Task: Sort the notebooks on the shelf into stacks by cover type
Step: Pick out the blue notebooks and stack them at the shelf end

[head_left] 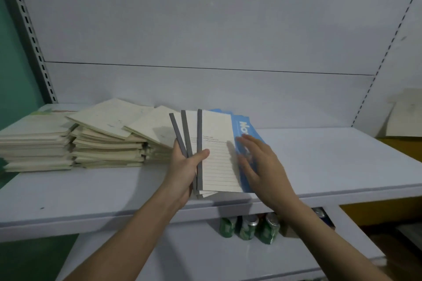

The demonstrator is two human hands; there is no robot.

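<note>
The left hand [182,164] holds three grey-spined notebooks [214,150] fanned out above the front part of the white shelf [331,162]. Its grip is curled round their lower spine edges, with the thumb pressed across the lined cream cover of the front one and the fingers behind. The spines point up and slightly left, and the lower corners hang just above the shelf's front edge.

The right hand [258,162] is just right of the fanned notebooks, fingers straight and spread, its grip pinching nothing. It lies over the blue-covered notebooks [244,128], which sit on the shelf directly behind and to the right of the fanned ones; whether the fingers touch the blue cover cannot be told through the motion blur.

Left of the fanned notebooks, several uneven stacks of cream notebooks [102,141] stand on the shelf, the nearest stack close behind the left hand. Below the fanned notebooks, on the lower shelf, stand green cans [249,228].
</note>
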